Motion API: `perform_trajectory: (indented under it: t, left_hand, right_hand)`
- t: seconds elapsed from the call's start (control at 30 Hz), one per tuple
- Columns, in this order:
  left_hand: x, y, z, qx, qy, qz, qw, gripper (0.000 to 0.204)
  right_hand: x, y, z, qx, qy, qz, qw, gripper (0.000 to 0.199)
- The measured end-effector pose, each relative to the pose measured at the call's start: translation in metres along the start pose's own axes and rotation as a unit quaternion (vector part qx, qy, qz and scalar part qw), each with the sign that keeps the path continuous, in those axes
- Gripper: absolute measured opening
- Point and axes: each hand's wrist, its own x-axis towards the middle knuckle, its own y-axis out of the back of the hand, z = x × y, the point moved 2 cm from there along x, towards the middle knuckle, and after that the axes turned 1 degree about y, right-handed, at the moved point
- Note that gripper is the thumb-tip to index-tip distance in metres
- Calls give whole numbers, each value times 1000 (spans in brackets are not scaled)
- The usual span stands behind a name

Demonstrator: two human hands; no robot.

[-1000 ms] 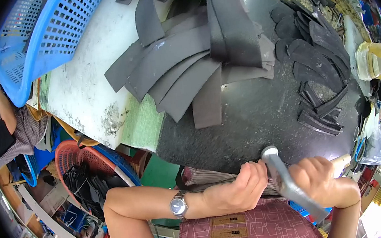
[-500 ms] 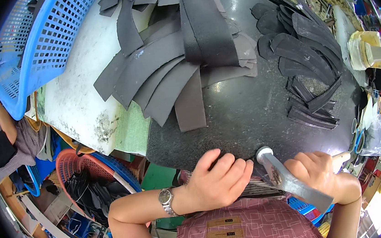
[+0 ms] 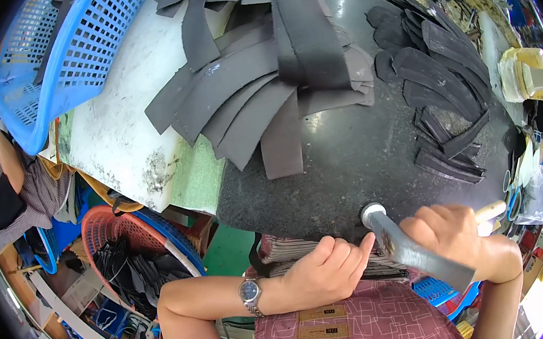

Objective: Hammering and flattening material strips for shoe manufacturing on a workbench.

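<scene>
My right hand is wrapped around the pale handle of a hammer. The hammer's round steel face lies at the near edge of the dark work slab, and its long flat tail points back toward me. Just left of the head, my left hand has its fingers curled in, the fingertips close to the steel. Whatever those fingers may pinch is too dark and small to make out. Farther up the slab lies a fanned pile of dark grey curved strips, with one broad black piece on top.
More black curved pieces are heaped at the right. Beyond them stands a yellowish tub with a flat blade or brush. A blue basket sits at upper left; a red basket holding black pieces is below. Another person's arm shows at far left.
My left hand has moved right and slightly closer to me, bringing its fingertips beside the hammer head. The right hand keeps its hold, with the hammer almost in place. The view has shifted slightly.
</scene>
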Motion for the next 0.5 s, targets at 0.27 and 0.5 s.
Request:
perform_trajectory:
  t: [0.27,0.5]
  left_hand:
    - [6,5,-1,47,-90,-64,993,34]
    - [32,7,-20,-49,171,25,984,34]
  right_hand:
    - [-16,-3,-1,77,-25,-52,995,34]
    - [-52,-12,6,116,-126,-19,985,36]
